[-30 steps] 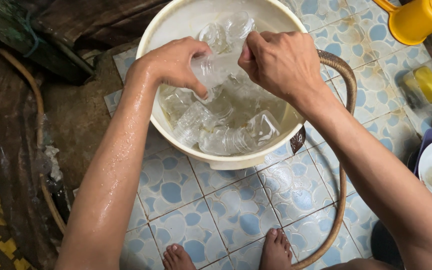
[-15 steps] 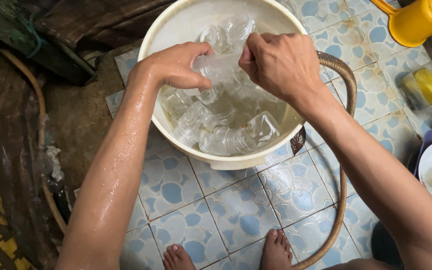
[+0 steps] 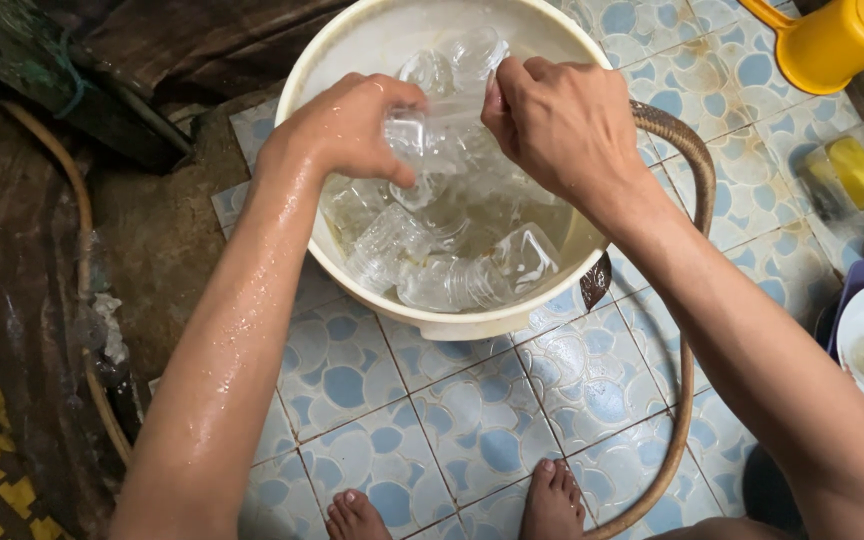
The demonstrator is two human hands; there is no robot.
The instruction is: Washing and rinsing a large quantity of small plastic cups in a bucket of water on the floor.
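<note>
Clear bottle [image 3: 432, 140]: held between both hands, above the basin.
Left hand [image 3: 347, 125]: closed around the bottle.
Right hand [image 3: 562, 120]: fist pinching its end.
Basin [image 3: 352, 50]: water, more clear bottles [image 3: 452, 270].

One head-worn view, facing steeply down — close over basin [image 3: 452, 325], tiled floor [image 3: 472, 420]

both forearms bare and wet, no sleeves, hands without rings or gloves, feet bare.

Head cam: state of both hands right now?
Left hand: closed on a clear plastic bottle over the basin.
Right hand: closed, gripping the same bottle's other end.
</note>
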